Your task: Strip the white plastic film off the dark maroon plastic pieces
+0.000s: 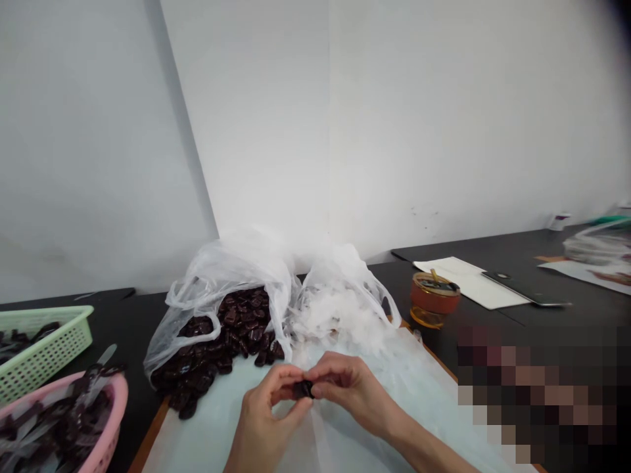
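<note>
Over the pale work sheet, my left hand (270, 410) and my right hand (351, 394) meet at the fingertips. Between them they pinch a small, glossy dark brown piece (302, 389), partly covered by the fingers. Just beyond the left hand, many similar dark brown pieces (211, 351) spill from a white plastic bag (236, 266). To its right, a second white bag (345, 269) lies open, with a mass of whitish, translucent material (335, 312) at its mouth. What exactly that material is, I cannot make out.
At left stand a green basket (54, 355) and a pink basket (118, 414), both holding dark pieces. An amber glass bowl (434, 302) is right of the bags. Behind it lie a white sheet (473, 282) and a dark flat device (517, 289). A pixelated patch hides the lower right.
</note>
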A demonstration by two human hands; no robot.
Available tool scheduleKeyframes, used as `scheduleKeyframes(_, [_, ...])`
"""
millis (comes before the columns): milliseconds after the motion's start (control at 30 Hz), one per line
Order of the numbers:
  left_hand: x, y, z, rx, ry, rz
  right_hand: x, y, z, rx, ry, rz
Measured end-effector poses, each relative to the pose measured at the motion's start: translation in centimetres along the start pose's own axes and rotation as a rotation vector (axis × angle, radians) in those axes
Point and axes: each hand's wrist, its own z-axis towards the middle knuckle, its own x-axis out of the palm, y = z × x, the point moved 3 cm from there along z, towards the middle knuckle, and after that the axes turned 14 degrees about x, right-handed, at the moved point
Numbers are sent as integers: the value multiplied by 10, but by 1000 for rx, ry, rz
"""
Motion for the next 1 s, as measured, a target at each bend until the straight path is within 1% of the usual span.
scheduleKeyframes(100, [1, 3, 1, -36, -58, -170, 1, 1, -1, -40, 0, -62])
scheduleKeyframes(233, [3, 5, 2, -50, -65, -329, 2, 1, -2, -37, -10, -43])
scheduleKeyframes(333, [4, 5, 3, -59, -105, -379, 4, 2, -3, -45, 36, -7])
scheduleKeyframes(433, [4, 4, 3, -58, -126, -385, 6, 3, -4, 0, 97, 53])
scheduleKeyframes(500, [5, 2, 3, -59, -126, -371, 6, 2, -3, 23, 96, 69])
scheduleKeyframes(600, [7, 2, 2, -78, -118, -396, 7, -1, -2, 14, 59, 46])
scheduleKeyframes(700, [9, 2, 2, -94, -125, -437, 6, -4, -3, -22, -15, -77])
scheduleKeyframes(767, [8, 3, 2, -104, -130, -452, 6, -3, -4, -75, -81, -188])
scheduleKeyframes(867, [7, 8, 2, -136, -103, -466, 7, 0, -7, -155, -151, -317])
scheduleKeyframes(1000, [7, 17, 1, -144, -74, -505, 10, 5, -11, -226, -203, -388])
